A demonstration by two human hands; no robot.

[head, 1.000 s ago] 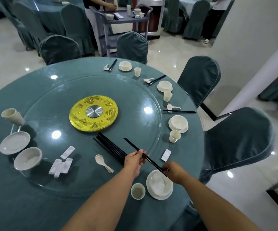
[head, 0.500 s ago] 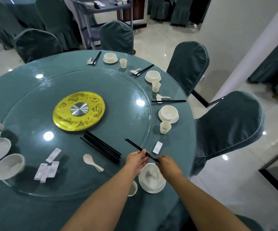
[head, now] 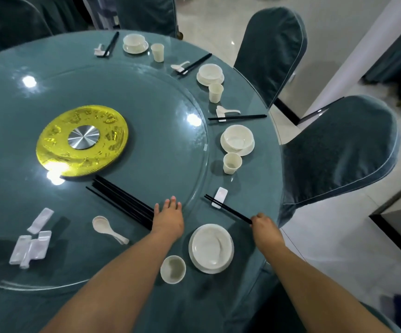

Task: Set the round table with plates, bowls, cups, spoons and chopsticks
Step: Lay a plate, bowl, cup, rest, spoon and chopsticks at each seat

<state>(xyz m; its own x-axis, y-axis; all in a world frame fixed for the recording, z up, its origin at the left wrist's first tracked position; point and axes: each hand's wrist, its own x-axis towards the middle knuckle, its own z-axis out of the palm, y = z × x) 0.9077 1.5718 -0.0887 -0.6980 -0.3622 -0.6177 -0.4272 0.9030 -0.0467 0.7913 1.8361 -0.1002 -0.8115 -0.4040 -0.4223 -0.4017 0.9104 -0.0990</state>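
Pinching chopsticks (head: 228, 210) by their near ends, right grip (head: 263, 223); tips across rest (head: 219, 197); left grip (head: 168, 218) released.

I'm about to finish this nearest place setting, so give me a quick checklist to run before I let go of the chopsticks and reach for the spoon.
1. Chopsticks across the white rest: ok.
2. Right hand grip on their near ends: not released yet, not ok.
3. Left hand free, fingers straight: ok.
4. Loose spoon on the glass turntable, nothing on it: ok.
5. Bowl on plate and cup in place: ok.
6. Chopstick tips even: cannot tell.
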